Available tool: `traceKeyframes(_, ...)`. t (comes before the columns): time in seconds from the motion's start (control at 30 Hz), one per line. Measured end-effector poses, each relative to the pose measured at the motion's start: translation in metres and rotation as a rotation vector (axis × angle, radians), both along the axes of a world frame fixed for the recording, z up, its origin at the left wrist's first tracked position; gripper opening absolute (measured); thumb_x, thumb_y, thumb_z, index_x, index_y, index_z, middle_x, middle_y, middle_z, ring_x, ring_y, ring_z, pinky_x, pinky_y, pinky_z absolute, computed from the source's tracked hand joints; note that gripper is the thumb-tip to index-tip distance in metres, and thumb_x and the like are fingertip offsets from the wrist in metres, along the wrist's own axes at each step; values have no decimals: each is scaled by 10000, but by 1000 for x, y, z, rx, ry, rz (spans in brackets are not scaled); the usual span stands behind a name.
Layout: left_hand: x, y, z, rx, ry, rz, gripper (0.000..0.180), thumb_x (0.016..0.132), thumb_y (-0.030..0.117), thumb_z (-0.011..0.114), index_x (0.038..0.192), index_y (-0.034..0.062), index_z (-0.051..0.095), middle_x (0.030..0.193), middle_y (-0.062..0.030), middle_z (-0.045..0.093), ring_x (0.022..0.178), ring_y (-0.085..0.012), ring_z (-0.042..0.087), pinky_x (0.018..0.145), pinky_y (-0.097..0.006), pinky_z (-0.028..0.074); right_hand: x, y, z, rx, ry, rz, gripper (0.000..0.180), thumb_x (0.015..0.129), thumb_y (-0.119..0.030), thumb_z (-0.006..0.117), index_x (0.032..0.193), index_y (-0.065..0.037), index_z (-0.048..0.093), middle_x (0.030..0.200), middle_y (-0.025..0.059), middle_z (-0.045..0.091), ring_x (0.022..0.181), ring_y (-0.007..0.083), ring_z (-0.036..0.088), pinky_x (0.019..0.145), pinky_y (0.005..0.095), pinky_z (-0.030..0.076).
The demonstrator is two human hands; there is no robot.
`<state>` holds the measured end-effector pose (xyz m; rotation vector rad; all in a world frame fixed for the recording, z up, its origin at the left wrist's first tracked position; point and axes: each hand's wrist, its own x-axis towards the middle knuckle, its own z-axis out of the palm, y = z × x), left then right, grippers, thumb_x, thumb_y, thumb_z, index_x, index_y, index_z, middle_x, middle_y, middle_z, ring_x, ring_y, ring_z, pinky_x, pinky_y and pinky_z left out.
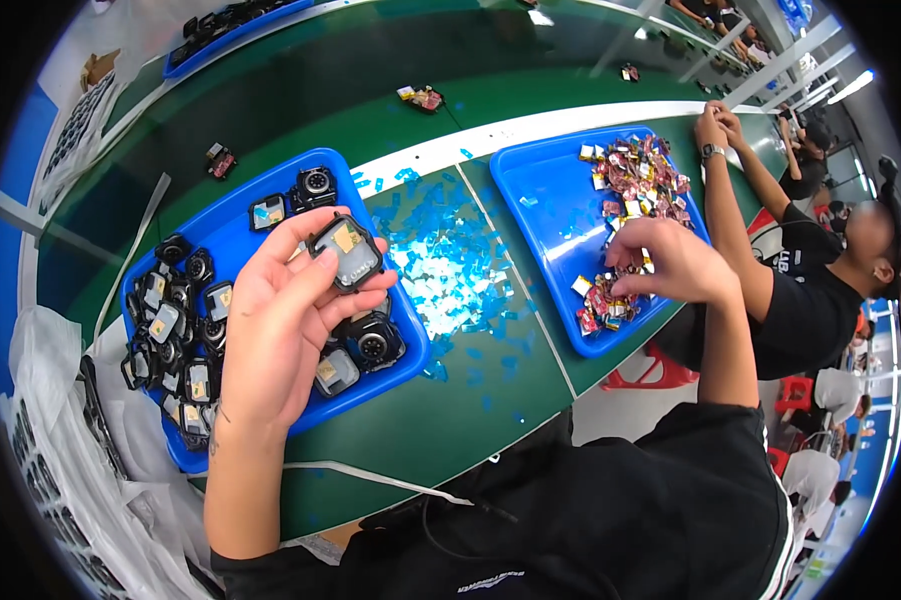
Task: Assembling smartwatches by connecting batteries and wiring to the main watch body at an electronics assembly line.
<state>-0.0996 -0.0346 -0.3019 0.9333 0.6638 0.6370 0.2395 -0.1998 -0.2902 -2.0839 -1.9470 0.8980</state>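
Left hand point(288, 310), palm toward the viewer, is closed around a dark, rounded-square watch case point(350, 258), thumb at one edge and fingers behind. The case is held up over the left blue tray point(419, 350), its grey face and yellow patch showing; more watch cases point(175, 320) lie jumbled in that tray. Right hand point(675, 262) is half curled over the right blue tray point(540, 205), thumb and fingertips close together above a heap of small parts point(645, 180); whether it grips one, I cannot tell. Between the trays, blue film scraps point(460, 280) litter the green worktop point(515, 390). For good handling, I would keep the case pinched by its rim, face up and steady, and use light fingertip pressure on the small parts, keeping them inside the tray.
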Motion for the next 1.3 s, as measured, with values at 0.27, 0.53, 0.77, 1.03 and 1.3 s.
traceKeyframes(0.27, 8, -14, -3, 116, 126, -57, 421, 964, 119, 508, 1364, 4, 440, 1090, -177, 650, 863, -190, 680, 752, -289, 563, -23, -26, -23, 244, 78, -254, 137, 808, -66, 725, 814, -17, 598, 820, 55, 579, 797, 170, 586, 702, 308, 466)
traceKeyframes(0.53, 7, -13, -4, 141, 124, -91, 404, 974, 119, 534, 1353, 22, 432, 1096, -135, 635, 889, -167, 655, 768, -261, 533, -29, -25, -32, 514, 39, -507, 185, 811, 6, 706, 978, -23, 632, 801, 31, 578, 686, 109, 521, 631, 250, 441)
traceKeyframes(0.77, 8, -14, -8, 180, 117, -91, 416, 966, 104, 542, 1357, 26, 424, 1099, -131, 635, 891, -170, 650, 769, -263, 523, -28, -5, -31, 487, -158, -295, 165, 820, -95, 714, 939, -24, 624, 866, 122, 622, 774, 282, 621, 693, 379, 498)
traceKeyframes(1.03, 7, -18, -7, 253, 139, -98, 435, 963, 117, 545, 1378, 49, 433, 1096, -119, 636, 893, -155, 649, 765, -256, 523, -3, 43, -49, 469, -277, -179, 158, 800, -100, 714, 924, -44, 632, 888, 130, 641, 853, 328, 637, 746, 412, 502)
traceKeyframes(1.3, 10, -18, -14, 483, 157, -178, 343, 903, 9, 613, 1246, 3, 606, 1122, -57, 583, 918, -87, 579, 817, -224, 495, -69, 27, 7, 413, 178, -169, 74, 850, 47, 618, 914, 13, 602, 794, 113, 616, 761, 212, 640, 690, 319, 500)
